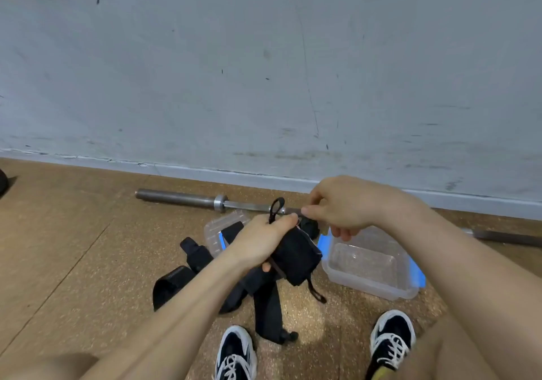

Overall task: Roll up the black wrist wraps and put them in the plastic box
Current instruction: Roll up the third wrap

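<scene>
Left grip (261,241): curled round the rolled wrap (296,255), its loop (277,208) sticking up; squeeze firmly so the coil cannot loosen.
Right grip (343,203): pinching at the wrap's top end, seemingly its tail; pull that taut, then press it down flat.
Wrap: in the air, just left of the box (366,287), not yet in it.
Box: open on the floor; lower the roll in only once it is fastened.
Loose wraps (267,309): unrolled, left of the box.
</scene>
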### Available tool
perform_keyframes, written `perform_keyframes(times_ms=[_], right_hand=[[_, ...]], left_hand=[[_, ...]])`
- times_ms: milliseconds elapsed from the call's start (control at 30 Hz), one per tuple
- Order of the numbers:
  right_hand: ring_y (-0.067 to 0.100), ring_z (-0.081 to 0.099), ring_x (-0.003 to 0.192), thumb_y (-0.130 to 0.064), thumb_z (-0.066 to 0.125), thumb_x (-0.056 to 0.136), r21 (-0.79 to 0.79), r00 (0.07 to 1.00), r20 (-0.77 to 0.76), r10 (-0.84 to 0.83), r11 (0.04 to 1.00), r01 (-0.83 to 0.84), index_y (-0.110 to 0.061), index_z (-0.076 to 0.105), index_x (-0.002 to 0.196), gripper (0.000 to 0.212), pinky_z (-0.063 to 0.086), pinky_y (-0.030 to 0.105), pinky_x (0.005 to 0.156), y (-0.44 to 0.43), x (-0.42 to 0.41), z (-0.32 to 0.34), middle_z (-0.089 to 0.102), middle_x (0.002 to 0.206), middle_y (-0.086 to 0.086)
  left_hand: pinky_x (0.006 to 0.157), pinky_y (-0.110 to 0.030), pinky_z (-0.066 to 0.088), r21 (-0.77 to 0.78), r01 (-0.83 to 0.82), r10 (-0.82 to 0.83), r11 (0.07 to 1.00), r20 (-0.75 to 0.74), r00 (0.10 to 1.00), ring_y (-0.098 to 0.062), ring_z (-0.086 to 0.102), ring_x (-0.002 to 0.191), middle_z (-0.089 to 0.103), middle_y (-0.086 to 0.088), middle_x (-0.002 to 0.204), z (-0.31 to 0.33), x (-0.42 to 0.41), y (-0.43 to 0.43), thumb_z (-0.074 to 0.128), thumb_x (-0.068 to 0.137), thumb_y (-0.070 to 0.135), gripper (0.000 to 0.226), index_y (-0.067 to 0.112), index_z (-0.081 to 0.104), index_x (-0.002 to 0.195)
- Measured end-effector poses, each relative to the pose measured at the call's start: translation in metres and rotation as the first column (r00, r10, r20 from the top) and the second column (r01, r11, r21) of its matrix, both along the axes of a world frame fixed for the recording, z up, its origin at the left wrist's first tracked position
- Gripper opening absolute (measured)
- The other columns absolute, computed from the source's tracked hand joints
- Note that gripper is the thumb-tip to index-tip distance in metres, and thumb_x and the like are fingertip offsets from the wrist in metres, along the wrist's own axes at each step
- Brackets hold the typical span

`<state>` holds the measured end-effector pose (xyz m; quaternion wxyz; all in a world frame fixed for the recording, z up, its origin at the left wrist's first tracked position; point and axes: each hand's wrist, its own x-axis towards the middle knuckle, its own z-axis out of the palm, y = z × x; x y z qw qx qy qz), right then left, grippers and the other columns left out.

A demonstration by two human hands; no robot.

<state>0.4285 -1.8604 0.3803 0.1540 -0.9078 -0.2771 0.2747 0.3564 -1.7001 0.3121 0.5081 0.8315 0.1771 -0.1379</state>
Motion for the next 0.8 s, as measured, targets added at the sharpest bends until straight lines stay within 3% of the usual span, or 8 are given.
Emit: perform_keyframes(times_ms=[100, 167, 267, 333, 400, 567, 700, 800], right_hand=[[0.023, 0.074, 0.076, -0.037, 0.045, 0.103, -0.061, 0.999, -0.043, 0.002, 0.998, -0.004, -0.011, 0.063, 0.116, 0.035, 0.058, 0.032, 0.071, -0.013, 0.008, -0.004, 0.076, 0.083, 0.009], [0.023, 0.074, 0.077, -0.034, 0.047, 0.103, -0.020, 0.998, -0.051, -0.033, 0.999, 0.032, -0.011, 0.064, 0.115, 0.031, 0.058, 0.032, 0.071, -0.015, 0.012, -0.012, 0.075, 0.084, 0.009], [0.026, 0.072, 0.082, -0.026, 0.050, 0.099, 0.052, 0.996, 0.024, -0.085, 0.995, 0.084, -0.009, 0.068, 0.103, 0.026, 0.059, 0.038, 0.078, -0.007, 0.015, -0.048, 0.075, 0.092, 0.010], [0.026, 0.067, 0.092, -0.020, 0.051, 0.096, 0.087, 0.993, -0.007, -0.121, 0.989, 0.121, -0.010, 0.068, 0.112, 0.025, 0.056, 0.040, 0.084, -0.003, 0.015, -0.085, 0.071, 0.107, 0.008], [0.022, 0.063, 0.088, -0.016, 0.052, 0.097, 0.032, 0.975, -0.183, -0.127, 0.990, 0.135, -0.014, 0.056, 0.132, 0.036, 0.055, 0.035, 0.079, -0.003, 0.016, -0.125, 0.065, 0.116, 0.007], [0.028, 0.063, 0.081, -0.008, 0.051, 0.096, 0.036, 0.733, -0.511, -0.449, 0.841, 0.539, -0.016, 0.054, 0.133, 0.039, 0.048, 0.030, 0.054, 0.011, 0.029, -0.217, 0.059, 0.095, 0.010], [0.024, 0.062, 0.079, -0.006, 0.050, 0.095, 0.065, 0.598, -0.639, -0.484, 0.741, 0.668, -0.017, 0.057, 0.125, 0.033, 0.057, 0.038, 0.071, 0.044, 0.028, -0.266, 0.059, 0.090, 0.005], [0.022, 0.064, 0.085, -0.006, 0.050, 0.098, 0.036, 0.412, -0.764, -0.496, 0.605, 0.795, -0.018, 0.057, 0.126, 0.031, 0.057, 0.043, 0.084, 0.065, 0.040, -0.292, 0.060, 0.097, 0.002]], left_hand=[[0.075, -0.039, 0.044, 0.230, 0.065, -0.040, 0.971, -0.112, 0.993, -0.025, 0.065, 0.092, 0.066, 0.000, 0.088, -0.066, -0.004, -0.010, 0.040, 0.087, 0.066, 0.044, 0.026, 0.059, 0.092], [0.073, -0.038, 0.048, 0.167, 0.004, 0.025, 0.986, -0.170, 0.985, -0.022, 0.062, 0.088, 0.065, 0.000, 0.095, -0.109, -0.006, -0.016, 0.046, 0.094, 0.058, 0.031, 0.028, 0.053, 0.103], [0.057, -0.030, 0.054, 0.040, -0.168, 0.173, 0.985, -0.253, 0.952, -0.019, 0.062, 0.090, 0.063, -0.002, 0.107, -0.156, -0.004, -0.020, 0.062, 0.090, 0.048, 0.035, 0.025, 0.047, 0.112], [0.069, -0.039, 0.060, 0.041, -0.225, 0.228, 0.974, -0.248, 0.942, -0.021, 0.063, 0.094, 0.061, -0.001, 0.110, -0.181, 0.003, -0.019, 0.069, 0.083, 0.046, 0.041, 0.027, 0.046, 0.111], [0.076, -0.048, 0.061, 0.042, -0.265, 0.267, 0.963, -0.238, 0.934, -0.025, 0.064, 0.092, 0.059, -0.002, 0.109, -0.199, 0.012, -0.016, 0.071, 0.073, 0.050, 0.049, 0.029, 0.045, 0.109], [0.074, -0.050, 0.061, 0.014, -0.442, 0.438, 0.897, -0.168, 0.883, -0.028, 0.065, 0.087, 0.060, -0.002, 0.107, -0.227, 0.040, 0.003, 0.063, 0.075, 0.058, 0.043, 0.037, 0.039, 0.104], [0.076, -0.050, 0.060, 0.150, -0.478, 0.495, 0.865, -0.106, 0.863, -0.031, 0.063, 0.085, 0.055, -0.005, 0.111, -0.243, 0.081, 0.045, 0.054, 0.086, 0.061, 0.029, 0.047, 0.037, 0.106], [0.064, -0.039, 0.061, 0.081, -0.556, 0.561, 0.827, -0.141, 0.815, -0.025, 0.060, 0.082, 0.053, -0.009, 0.120, -0.259, 0.121, 0.070, 0.049, 0.096, 0.052, 0.038, 0.032, 0.038, 0.127]])
